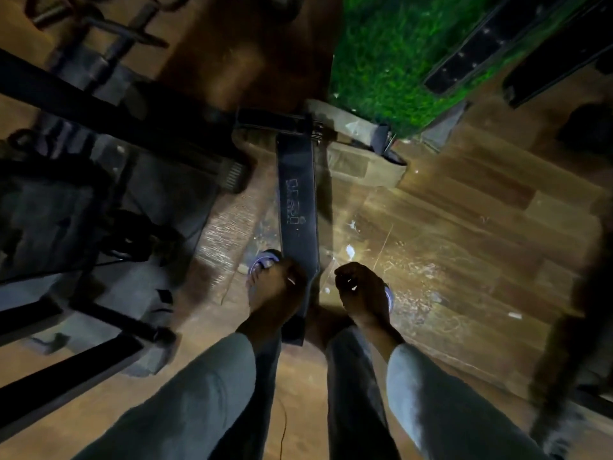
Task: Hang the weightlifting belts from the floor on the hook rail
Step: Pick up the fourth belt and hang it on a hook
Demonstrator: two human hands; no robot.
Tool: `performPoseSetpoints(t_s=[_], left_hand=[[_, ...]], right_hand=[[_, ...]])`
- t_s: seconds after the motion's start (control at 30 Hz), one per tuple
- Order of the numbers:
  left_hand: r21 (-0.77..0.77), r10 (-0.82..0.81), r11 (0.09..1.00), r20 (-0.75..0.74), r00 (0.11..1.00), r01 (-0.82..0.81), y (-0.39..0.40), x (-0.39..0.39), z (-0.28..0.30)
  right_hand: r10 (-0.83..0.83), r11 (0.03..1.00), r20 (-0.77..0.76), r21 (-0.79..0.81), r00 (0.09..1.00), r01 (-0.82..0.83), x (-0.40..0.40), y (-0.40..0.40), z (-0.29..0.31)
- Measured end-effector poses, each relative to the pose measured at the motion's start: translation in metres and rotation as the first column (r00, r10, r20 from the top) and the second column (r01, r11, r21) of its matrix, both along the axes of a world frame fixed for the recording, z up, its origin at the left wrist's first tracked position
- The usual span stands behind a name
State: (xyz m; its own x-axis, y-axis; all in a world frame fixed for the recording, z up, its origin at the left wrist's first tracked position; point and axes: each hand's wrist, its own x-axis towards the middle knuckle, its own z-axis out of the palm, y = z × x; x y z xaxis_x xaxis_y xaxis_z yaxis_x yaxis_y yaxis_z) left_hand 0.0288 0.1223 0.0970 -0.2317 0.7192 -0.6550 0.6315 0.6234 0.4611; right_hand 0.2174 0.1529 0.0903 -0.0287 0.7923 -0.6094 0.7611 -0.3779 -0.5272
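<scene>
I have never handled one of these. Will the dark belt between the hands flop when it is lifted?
The belt probably bends rather than collapses: it looks broad, thick and flat. The buckle end may swing. Which hand holds it is unclear.

Wooden plank floor (464, 207), scuffed and littered with pale scraps. Green artificial turf (391, 54) at upper right. Dark metal equipment frame (99, 107) at left.

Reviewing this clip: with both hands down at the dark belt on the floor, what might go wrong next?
1. The frame is dim and blurred, so whether the left hand actually grips the belt is unclear; it may slip when lifted.
2. The belt's far end lies by the dark equipment frame and could snag.
3. The right hand seems to hold nothing, leaving the belt unsupported.
</scene>
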Motion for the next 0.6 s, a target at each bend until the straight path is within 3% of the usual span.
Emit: performPoseSetpoints(t_s=[0.13,0.3,0.37,0.5,0.6], left_hand=[[0.049,-0.099,0.994,0.027,0.995,0.098,0.024,-0.008,-0.062],[0.170,-0.095,0.982,0.104,0.990,0.077,0.054,-0.011,-0.129],[0.172,-0.086,0.982,0.078,0.993,0.071,0.064,-0.008,-0.152],[0.214,-0.158,0.966,0.041,0.986,0.146,0.080,-0.006,-0.190],[0.213,-0.183,0.962,0.050,0.982,0.169,0.093,-0.014,-0.200]], right_hand=[[-0.047,0.999,0.008,0.006,0.999,0.047,-0.009,0.025,-0.077],[-0.054,0.998,0.000,0.037,0.999,0.054,-0.001,0.057,-0.153],[-0.045,0.997,0.036,0.067,0.998,0.043,0.003,0.083,-0.182],[-0.201,0.956,0.098,0.235,0.975,0.173,0.013,0.153,-0.231],[-0.162,0.957,0.234,0.273,0.959,0.095,0.018,0.206,-0.252]])
